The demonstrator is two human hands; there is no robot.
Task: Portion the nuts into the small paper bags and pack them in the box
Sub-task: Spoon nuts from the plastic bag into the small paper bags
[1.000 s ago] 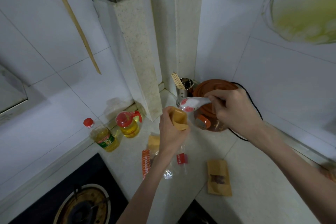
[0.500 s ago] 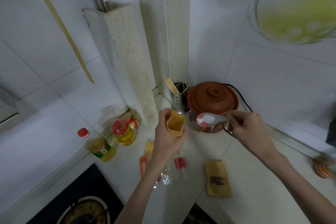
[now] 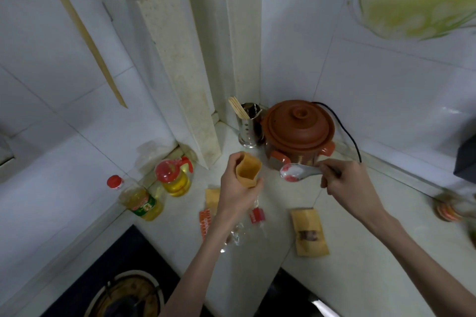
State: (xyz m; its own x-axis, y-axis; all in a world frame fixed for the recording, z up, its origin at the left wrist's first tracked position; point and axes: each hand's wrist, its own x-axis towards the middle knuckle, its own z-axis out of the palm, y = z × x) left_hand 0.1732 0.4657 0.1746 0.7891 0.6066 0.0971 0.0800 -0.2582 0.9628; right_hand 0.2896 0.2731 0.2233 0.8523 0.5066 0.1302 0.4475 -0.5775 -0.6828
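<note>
Paper bag [image 3: 247,170] upright in left hand [image 3: 237,188], spoon [image 3: 298,172] just beside.

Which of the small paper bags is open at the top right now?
The paper bag held upright in the left hand, its mouth spread wide. The bag lying flat on the counter near the right forearm looks closed.

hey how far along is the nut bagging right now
Looks done: one small paper bag lies flat on the counter, something dark showing through its window.

In hand: the left hand holds an open paper bag upright; the right hand holds a white spoon beside its mouth. Whether the spoon carries nuts is unclear.

Left: an apparently unfilled bag behind the left wrist. No packing box is in view.
</note>
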